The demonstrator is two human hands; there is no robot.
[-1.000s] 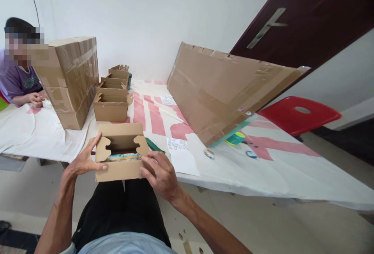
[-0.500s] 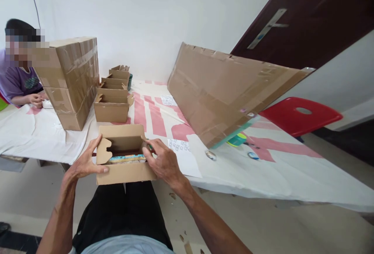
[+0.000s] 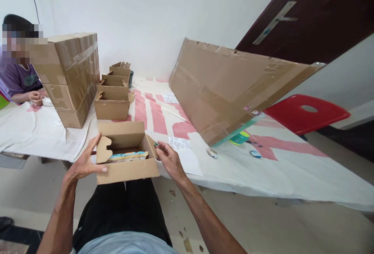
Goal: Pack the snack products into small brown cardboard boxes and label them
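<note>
An open cardboard box [image 3: 128,173] is tilted toward me at the table's front edge, above my lap. My left hand [image 3: 84,162] grips its left side, thumb over the near wall and fingers behind the left flap. Inside lies a flat packet [image 3: 128,156] with a blue and tan printed edge; the contents below it are hidden. My right hand [image 3: 171,160] is at the box's right flap [image 3: 152,145], fingers bent together. A small green bit [image 3: 156,143] shows at the fingertips, too little to name.
Several open cardboard boxes [image 3: 112,110] stand in a row behind. Taped cartons [image 3: 70,78] are stacked at left, beside a person [image 3: 22,78]. A large cardboard sheet [image 3: 233,86] leans at right. A printed paper [image 3: 185,156], tape roll [image 3: 212,153] and red chair [image 3: 306,113] are also there.
My right hand has drawn back to the right from the box's opening, so the right flap and more of the packet show. My left hand keeps its grip on the box.
</note>
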